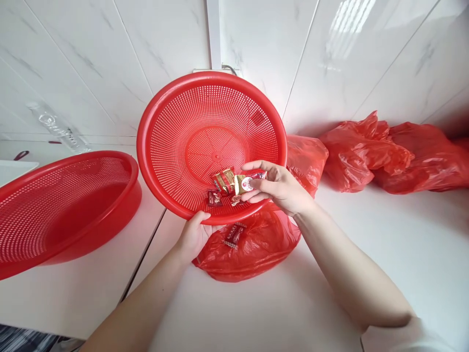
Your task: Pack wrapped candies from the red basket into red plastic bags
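My left hand (194, 235) grips the near rim of a red plastic colander basket (164, 142), thumb on top. The basket is tilted toward me above a red plastic bag (256, 254). Inside its lower side, my right hand (276, 189) has its thumb and fingers closed around a gold-and-white wrapped candy (242, 184). Part of another wrapper shows behind those fingers. Beside them in the basket lie a gold-and-red wrapped candy (224, 180) and a dark red wrapped candy (214, 198). One more dark red candy (235, 234) rests on the bag, below the rim.
A second red colander basket (132, 195) stands at the left on the white table (322, 293). Several full red bags (351, 151) line the wall at the right. A clear plastic bottle (58, 129) lies at the back left. A dark seam crosses the table.
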`<state>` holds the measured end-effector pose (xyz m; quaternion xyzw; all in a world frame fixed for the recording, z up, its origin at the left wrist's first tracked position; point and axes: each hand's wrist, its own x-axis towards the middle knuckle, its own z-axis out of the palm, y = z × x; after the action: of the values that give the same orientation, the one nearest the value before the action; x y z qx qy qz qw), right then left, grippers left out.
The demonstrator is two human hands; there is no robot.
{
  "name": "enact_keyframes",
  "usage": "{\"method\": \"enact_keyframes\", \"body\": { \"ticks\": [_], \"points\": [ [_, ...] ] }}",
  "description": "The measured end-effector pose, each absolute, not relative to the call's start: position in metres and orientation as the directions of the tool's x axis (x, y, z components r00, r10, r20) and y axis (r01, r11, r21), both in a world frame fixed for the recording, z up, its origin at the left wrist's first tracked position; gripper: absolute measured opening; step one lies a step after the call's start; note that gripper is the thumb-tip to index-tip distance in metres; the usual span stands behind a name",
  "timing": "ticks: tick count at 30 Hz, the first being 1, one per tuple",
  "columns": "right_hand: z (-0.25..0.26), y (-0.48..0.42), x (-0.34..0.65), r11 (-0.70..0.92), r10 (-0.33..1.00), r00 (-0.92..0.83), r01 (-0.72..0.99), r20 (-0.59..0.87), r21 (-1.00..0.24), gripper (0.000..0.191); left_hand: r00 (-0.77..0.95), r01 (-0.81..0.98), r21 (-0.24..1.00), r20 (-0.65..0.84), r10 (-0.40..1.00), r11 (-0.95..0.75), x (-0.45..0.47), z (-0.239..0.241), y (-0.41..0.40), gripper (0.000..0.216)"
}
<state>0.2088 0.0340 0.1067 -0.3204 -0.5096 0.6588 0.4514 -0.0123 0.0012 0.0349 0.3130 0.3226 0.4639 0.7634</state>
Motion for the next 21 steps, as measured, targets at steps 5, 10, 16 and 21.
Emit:
{"method": "enact_keyframes", "body": {
  "ticks": [5,10,16,21],
  "points": [
    [0.119,0.022,0.209,-0.083,0.860,-0.509,-0.192,0.027,-0.978,0.030,0.380,-0.489,0.779,-0.216,0.899,0.393,-0.012,0.037,0.001,0.041],
    [0.125,0.015,0.209,-0.085,0.842,-0.539,-0.186,0.029,-0.979,0.035,0.421,-0.468,0.772,-0.234,0.877,0.430,-0.015,0.036,0.000,0.043],
    [0.123,0.018,0.211,-0.089,0.813,-0.583,-0.112,-0.008,-0.990,0.030,0.402,-0.455,0.787,-0.237,0.884,0.417,-0.015,0.037,-0.001,0.041],
    [0.122,0.017,0.208,-0.076,0.834,-0.551,-0.057,-0.032,-0.996,0.027,0.420,-0.471,0.781,-0.210,0.883,0.410,-0.016,0.035,0.001,0.042]
  ]
}}
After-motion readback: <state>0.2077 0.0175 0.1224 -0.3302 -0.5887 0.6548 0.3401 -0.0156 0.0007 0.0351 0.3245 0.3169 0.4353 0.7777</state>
